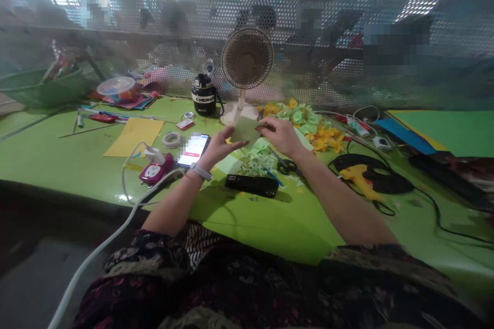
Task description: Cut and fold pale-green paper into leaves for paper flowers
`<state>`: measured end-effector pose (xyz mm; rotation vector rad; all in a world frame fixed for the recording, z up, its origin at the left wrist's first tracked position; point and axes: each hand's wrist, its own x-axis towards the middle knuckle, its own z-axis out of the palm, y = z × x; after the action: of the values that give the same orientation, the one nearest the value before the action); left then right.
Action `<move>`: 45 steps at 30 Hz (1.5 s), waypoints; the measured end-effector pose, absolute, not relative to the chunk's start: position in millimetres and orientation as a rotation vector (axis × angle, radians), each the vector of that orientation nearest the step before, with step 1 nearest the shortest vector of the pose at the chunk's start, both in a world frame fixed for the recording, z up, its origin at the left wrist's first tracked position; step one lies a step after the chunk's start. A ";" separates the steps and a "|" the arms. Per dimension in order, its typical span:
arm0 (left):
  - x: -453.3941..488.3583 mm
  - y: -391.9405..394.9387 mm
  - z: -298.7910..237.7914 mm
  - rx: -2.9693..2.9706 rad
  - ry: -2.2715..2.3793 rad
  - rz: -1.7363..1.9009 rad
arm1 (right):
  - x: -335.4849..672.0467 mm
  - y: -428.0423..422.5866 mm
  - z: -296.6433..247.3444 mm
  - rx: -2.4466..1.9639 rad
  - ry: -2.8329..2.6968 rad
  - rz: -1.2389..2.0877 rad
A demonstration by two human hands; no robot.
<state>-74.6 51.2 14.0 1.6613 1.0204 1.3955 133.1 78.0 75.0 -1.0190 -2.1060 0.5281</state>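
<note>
Both my hands hold one small pale green square of paper (246, 130) above the green table (57, 159). My left hand (219, 146) pinches its lower left edge, and a white band sits on that wrist. My right hand (280, 135) pinches its right edge with closed fingers. Under the paper lie folded light green paper pieces (257, 162) and black-handled scissors (286, 166). A black rectangular case (251, 185) rests just in front of my left forearm.
A phone (193, 148) with a lit screen, a pink plug adapter (156, 169) with white cable, tape rolls (172, 139) and yellow paper (134, 136) lie left. A small fan (247, 61), black jug (204, 95), paper flowers (309, 123) and yellow glue gun (360, 180) stand behind and right.
</note>
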 end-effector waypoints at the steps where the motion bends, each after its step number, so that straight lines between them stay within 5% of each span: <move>1: -77.5 51.6 12.9 1.731 1.123 1.343 | 133.6 78.8 74.7 -1.030 -2.087 0.527; 23: -106.2 58.7 14.6 1.759 1.618 1.064 | 174.8 81.9 54.3 -1.123 -1.390 1.155; 26: -87.2 46.3 24.3 1.567 1.362 1.264 | 173.1 63.6 50.6 -1.093 -1.514 1.299; 30: -62.2 28.5 29.4 1.297 0.930 1.013 | 164.2 44.3 51.2 -1.018 -1.656 1.367; 34: -53.1 26.1 21.4 1.105 0.908 1.041 | 170.1 39.3 45.4 -1.102 -1.772 1.134; 40: -47.3 30.6 14.7 0.771 0.903 1.137 | 191.4 36.1 31.2 -1.140 -2.056 0.146; 45: -39.6 20.2 20.5 0.766 0.845 1.124 | 176.6 24.0 25.5 -0.796 -2.282 0.026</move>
<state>-39.6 20.2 20.5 0.7662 0.8447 1.1244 176.6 24.0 25.5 -0.7961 -2.2817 0.0257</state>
